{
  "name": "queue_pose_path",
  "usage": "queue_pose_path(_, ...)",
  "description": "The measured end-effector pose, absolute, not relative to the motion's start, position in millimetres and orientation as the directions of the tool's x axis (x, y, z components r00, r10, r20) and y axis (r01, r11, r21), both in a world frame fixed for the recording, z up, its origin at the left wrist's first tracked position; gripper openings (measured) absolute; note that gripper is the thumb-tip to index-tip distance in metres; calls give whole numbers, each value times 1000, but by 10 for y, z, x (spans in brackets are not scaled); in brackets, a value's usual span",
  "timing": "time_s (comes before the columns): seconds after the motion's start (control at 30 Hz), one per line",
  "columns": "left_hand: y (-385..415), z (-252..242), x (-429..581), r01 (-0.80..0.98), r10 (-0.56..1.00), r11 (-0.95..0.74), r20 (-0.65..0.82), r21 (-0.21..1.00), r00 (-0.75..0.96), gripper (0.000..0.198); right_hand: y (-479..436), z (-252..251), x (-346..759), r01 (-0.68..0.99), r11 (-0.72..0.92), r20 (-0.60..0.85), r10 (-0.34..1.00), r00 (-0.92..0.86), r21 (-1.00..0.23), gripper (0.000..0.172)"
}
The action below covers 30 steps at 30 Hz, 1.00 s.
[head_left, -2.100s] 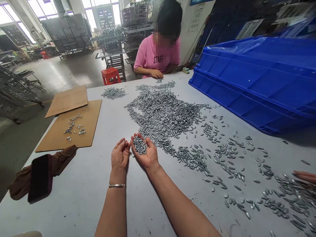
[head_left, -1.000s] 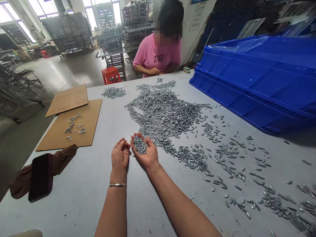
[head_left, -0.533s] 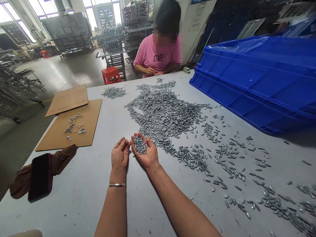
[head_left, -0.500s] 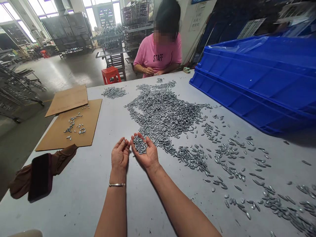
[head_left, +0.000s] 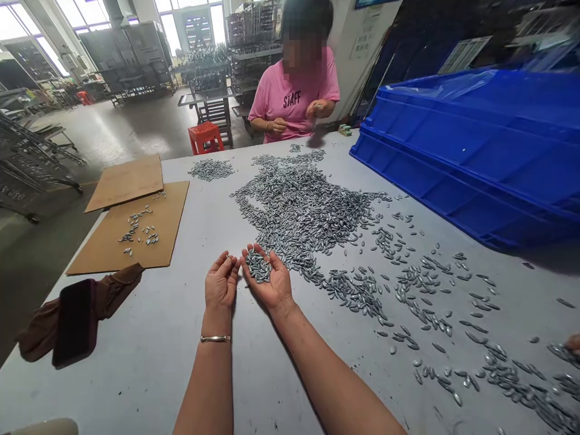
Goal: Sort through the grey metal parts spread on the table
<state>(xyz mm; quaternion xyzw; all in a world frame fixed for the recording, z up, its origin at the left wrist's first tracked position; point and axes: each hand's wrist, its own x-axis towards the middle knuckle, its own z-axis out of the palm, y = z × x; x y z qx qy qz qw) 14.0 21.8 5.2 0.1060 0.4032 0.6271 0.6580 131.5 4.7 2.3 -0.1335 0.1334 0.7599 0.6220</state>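
Cupped palm up, my right hand (head_left: 275,287) holds a heap of small silver-grey, seed-shaped pieces (head_left: 258,266). Close beside its fingertips is my left hand (head_left: 220,283), thumb and fingers pinched together. What that pinch holds, if anything, is too small to make out. Both hands are above the white table (head_left: 172,338), just in front of a large spread pile of the same pieces (head_left: 308,208). More of them lie scattered toward the right.
Two stacked blue crates (head_left: 453,139) stand at the right. Cardboard sheets (head_left: 167,241), some pieces on them, lie left, near a phone (head_left: 75,323) on brown cloth (head_left: 120,290). A co-worker in pink (head_left: 294,90) sits opposite. Another person's fingers (head_left: 573,343) show at the right edge.
The co-worker opposite has raised one hand off the lap and lifted it sideways. Another person's fingers have come in at the right edge. My own hands stay nearly still.
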Motion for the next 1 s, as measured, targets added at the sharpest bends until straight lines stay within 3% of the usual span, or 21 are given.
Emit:
queue_pose_path(0.3, 204, 90, 142, -743, 910, 181, -397, 645, -123, 19, 49, 13, 1310, -982, -184, -368, 912, -184, 36, 31)
queue_pose_path(0.57, 185, 94, 146, -645, 927, 172, -343, 745, -149, 29, 56, 18, 1299, -982, -184, -370, 910, -186, 41, 30)
queue_pose_path(1.0, 195, 130, 144, -662, 908, 217, -398, 718, -133, 18, 55, 12, 1304, -981, -191, -361, 913, -192, 38, 29)
